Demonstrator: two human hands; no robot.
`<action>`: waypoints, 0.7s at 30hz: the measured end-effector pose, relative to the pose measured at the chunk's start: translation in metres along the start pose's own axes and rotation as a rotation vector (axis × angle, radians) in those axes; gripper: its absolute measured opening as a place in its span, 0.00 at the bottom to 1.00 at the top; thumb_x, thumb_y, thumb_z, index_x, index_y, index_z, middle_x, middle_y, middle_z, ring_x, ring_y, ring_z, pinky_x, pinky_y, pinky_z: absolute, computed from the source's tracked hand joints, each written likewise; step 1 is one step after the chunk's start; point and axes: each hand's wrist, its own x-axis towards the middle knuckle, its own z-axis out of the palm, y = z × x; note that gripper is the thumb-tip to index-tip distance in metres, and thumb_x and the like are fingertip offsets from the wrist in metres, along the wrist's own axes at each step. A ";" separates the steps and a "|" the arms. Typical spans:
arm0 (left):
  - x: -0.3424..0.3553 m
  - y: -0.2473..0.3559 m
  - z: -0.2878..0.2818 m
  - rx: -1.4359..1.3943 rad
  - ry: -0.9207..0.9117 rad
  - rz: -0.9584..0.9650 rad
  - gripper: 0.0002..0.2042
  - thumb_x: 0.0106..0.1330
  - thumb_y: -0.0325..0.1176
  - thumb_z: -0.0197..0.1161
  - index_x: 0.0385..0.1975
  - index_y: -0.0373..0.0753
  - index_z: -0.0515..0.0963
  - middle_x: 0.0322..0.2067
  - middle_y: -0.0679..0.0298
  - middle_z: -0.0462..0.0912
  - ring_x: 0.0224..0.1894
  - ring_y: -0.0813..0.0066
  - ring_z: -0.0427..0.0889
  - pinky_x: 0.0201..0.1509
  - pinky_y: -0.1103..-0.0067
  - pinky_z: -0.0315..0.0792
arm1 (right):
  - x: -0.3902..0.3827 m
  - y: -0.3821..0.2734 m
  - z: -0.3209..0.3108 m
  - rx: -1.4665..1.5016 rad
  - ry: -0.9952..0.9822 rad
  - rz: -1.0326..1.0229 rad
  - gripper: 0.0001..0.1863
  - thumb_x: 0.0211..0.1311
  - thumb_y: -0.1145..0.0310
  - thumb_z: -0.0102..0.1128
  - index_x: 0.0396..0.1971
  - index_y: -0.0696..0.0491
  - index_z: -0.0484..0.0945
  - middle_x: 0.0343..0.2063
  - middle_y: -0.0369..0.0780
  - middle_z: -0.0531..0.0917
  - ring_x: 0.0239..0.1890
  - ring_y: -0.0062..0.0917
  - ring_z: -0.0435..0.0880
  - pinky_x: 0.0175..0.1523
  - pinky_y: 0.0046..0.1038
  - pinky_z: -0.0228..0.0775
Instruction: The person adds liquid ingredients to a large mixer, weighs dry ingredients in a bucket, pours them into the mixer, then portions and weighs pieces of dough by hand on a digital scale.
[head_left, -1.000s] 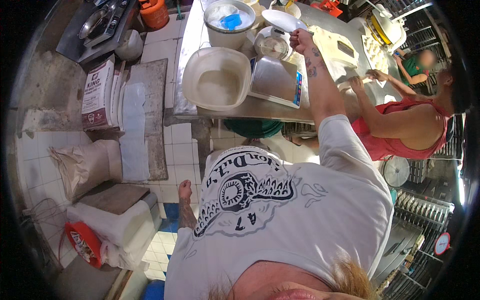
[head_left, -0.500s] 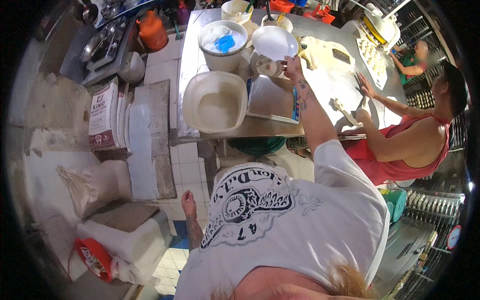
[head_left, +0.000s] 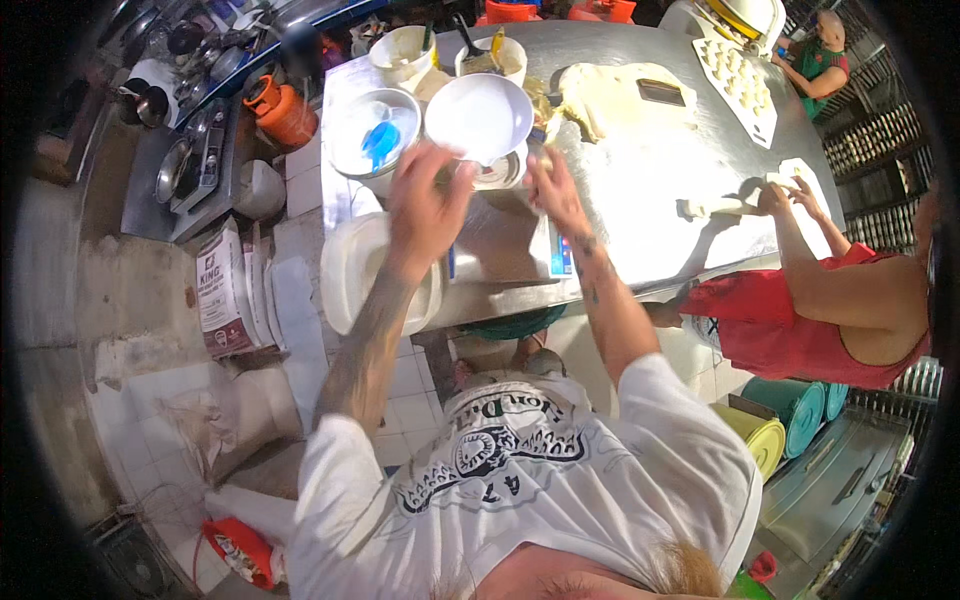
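Both my hands are raised over the near left part of the metal table. My left hand (head_left: 428,208), slightly blurred, has thumb and fingers apart, just below a white bowl (head_left: 478,115). My right hand (head_left: 555,195) has bent fingers slightly apart, with nothing seen in them. Between my hands, a small round container (head_left: 497,172) stands partly under the bowl, behind the scale's steel platform (head_left: 500,235). Left of the bowl is a white bucket (head_left: 345,130) of white powder with a blue scoop (head_left: 380,143). My left forearm partly hides a pale plastic tub (head_left: 345,275).
A co-worker in red (head_left: 800,310) handles a strip of dough (head_left: 725,207) at right. A dough slab (head_left: 610,100) and a board of dough pieces (head_left: 735,85) lie farther back. Tubs with utensils (head_left: 492,60) stand behind the bowl. An orange gas cylinder (head_left: 280,110) is at left.
My left hand has come up from my side to the bowl. My right hand has let go of the small container. The view has shifted, and the co-worker's hands have moved along the dough.
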 end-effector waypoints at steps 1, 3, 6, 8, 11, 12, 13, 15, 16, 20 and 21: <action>0.031 -0.013 0.041 0.109 0.047 0.067 0.11 0.61 0.39 0.69 0.35 0.39 0.82 0.39 0.55 0.80 0.47 0.56 0.79 0.52 0.65 0.72 | -0.019 0.007 -0.007 0.022 -0.001 0.029 0.38 0.69 0.56 0.59 0.70 0.60 0.56 0.29 0.37 0.80 0.25 0.17 0.75 0.27 0.20 0.68; 0.085 -0.023 0.112 0.314 -0.037 0.039 0.19 0.66 0.52 0.61 0.35 0.40 0.84 0.44 0.54 0.80 0.52 0.56 0.78 0.60 0.60 0.65 | -0.064 0.016 -0.024 0.026 -0.072 0.041 0.23 0.71 0.61 0.58 0.61 0.56 0.72 0.29 0.32 0.79 0.25 0.13 0.73 0.29 0.16 0.65; 0.144 -0.061 0.196 0.779 -0.318 -0.118 0.28 0.68 0.62 0.50 0.40 0.44 0.87 0.51 0.55 0.79 0.59 0.61 0.74 0.68 0.54 0.48 | -0.119 0.018 -0.047 0.118 -0.152 0.160 0.18 0.72 0.65 0.56 0.59 0.54 0.75 0.28 0.30 0.76 0.27 0.11 0.70 0.30 0.15 0.61; 0.164 -0.084 0.238 0.869 -0.381 -0.180 0.27 0.69 0.60 0.50 0.43 0.44 0.86 0.54 0.56 0.78 0.62 0.63 0.70 0.68 0.53 0.46 | -0.141 0.021 -0.073 0.133 -0.147 0.163 0.20 0.70 0.64 0.59 0.58 0.56 0.75 0.29 0.32 0.79 0.29 0.13 0.73 0.32 0.18 0.65; 0.180 -0.080 0.281 0.914 -0.575 -0.305 0.22 0.68 0.53 0.52 0.48 0.46 0.85 0.58 0.61 0.78 0.66 0.64 0.65 0.71 0.51 0.43 | -0.148 0.032 -0.107 0.234 -0.023 0.235 0.20 0.70 0.64 0.59 0.58 0.55 0.76 0.28 0.31 0.78 0.28 0.12 0.71 0.32 0.17 0.63; 0.183 -0.079 0.287 0.874 -0.693 -0.397 0.19 0.68 0.47 0.54 0.50 0.47 0.84 0.59 0.66 0.78 0.67 0.64 0.63 0.73 0.49 0.41 | -0.142 0.038 -0.116 0.243 -0.008 0.239 0.20 0.70 0.64 0.59 0.58 0.55 0.76 0.28 0.31 0.78 0.28 0.12 0.71 0.32 0.17 0.63; 0.183 -0.088 0.289 0.870 -0.680 -0.375 0.17 0.65 0.42 0.56 0.51 0.50 0.84 0.58 0.69 0.79 0.68 0.64 0.62 0.70 0.45 0.43 | -0.133 0.041 -0.119 0.233 0.029 0.186 0.19 0.71 0.66 0.57 0.58 0.55 0.75 0.26 0.30 0.75 0.26 0.11 0.68 0.31 0.16 0.60; 0.183 -0.074 0.289 0.877 -0.751 -0.292 0.16 0.66 0.43 0.56 0.50 0.51 0.84 0.57 0.69 0.80 0.69 0.63 0.61 0.69 0.43 0.45 | -0.113 0.049 -0.122 0.266 0.126 0.143 0.18 0.72 0.68 0.54 0.58 0.56 0.75 0.24 0.28 0.71 0.25 0.11 0.65 0.30 0.15 0.56; 0.180 -0.077 0.277 0.827 -0.653 -0.174 0.19 0.64 0.48 0.58 0.49 0.46 0.84 0.56 0.65 0.81 0.66 0.61 0.67 0.66 0.46 0.54 | -0.098 0.054 -0.120 0.288 0.154 0.124 0.18 0.72 0.68 0.54 0.57 0.57 0.75 0.25 0.29 0.72 0.26 0.11 0.66 0.30 0.15 0.56; 0.178 -0.085 0.237 0.675 -0.678 0.137 0.20 0.53 0.42 0.68 0.39 0.32 0.84 0.44 0.44 0.81 0.53 0.48 0.76 0.60 0.60 0.70 | -0.026 0.036 -0.103 0.357 0.269 0.132 0.23 0.69 0.48 0.57 0.48 0.52 0.79 0.31 0.30 0.78 0.33 0.14 0.72 0.37 0.23 0.65; 0.172 -0.049 0.237 0.680 -0.577 0.269 0.16 0.53 0.43 0.65 0.31 0.34 0.85 0.36 0.46 0.83 0.48 0.50 0.79 0.55 0.60 0.73 | -0.009 0.042 -0.128 0.450 0.229 0.087 0.25 0.67 0.42 0.56 0.46 0.50 0.80 0.37 0.31 0.80 0.38 0.17 0.75 0.43 0.27 0.66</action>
